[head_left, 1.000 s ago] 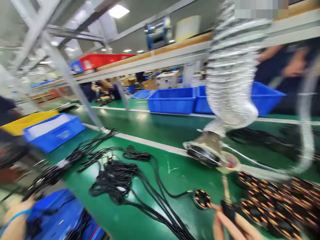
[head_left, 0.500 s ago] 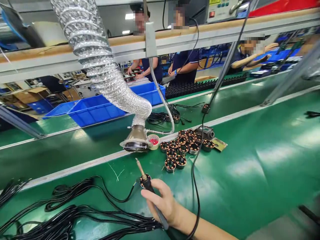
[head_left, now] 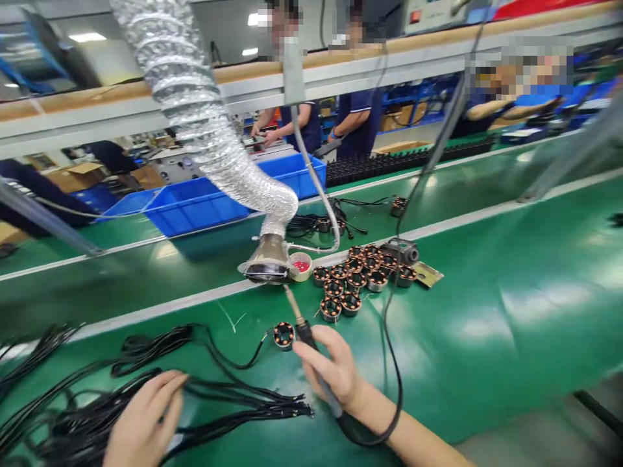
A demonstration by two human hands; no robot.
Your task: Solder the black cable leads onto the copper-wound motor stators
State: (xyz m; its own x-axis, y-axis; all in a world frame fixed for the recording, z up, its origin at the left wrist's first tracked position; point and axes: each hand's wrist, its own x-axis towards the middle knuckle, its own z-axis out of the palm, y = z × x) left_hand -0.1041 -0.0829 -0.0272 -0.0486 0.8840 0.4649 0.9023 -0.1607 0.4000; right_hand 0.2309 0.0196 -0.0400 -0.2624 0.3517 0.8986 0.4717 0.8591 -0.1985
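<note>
- Black cables (head_left: pixel 82 415) are heaped at lower left of the frame, their ends gathered toward lower centre, perhaps for easy picking.
- Over the heap, the left hand (head_left: pixel 150 415) is laid with fingers bent and close together; whether any cable is gripped cannot be told.
- Left of centre, a blue bin (head_left: pixel 204 214) is set at the far side of the bench (head_left: pixel 467 324); its contents cannot be made out.
- From upper left, a silver duct (head_left: pixel 214 123) is led down to a hood (head_left: pixel 267 256) at centre, seemingly to draw off fumes.
- Below the hood, a lone ring (head_left: pixel 283 335) is set apart, a cable running to its left side.
- Beside the hood, red matter (head_left: pixel 300 266) is contained in a round dish (head_left: pixel 302 277).
- Just right of the lone ring, the iron (head_left: pixel 311 350) is clasped by its handle in the right hand (head_left: pixel 335 370), tip pointed away, probably for safety.
- Right of centre, rings (head_left: pixel 357 287) are clustered beside a grey tool (head_left: pixel 411 251), presumably within reach.
</note>
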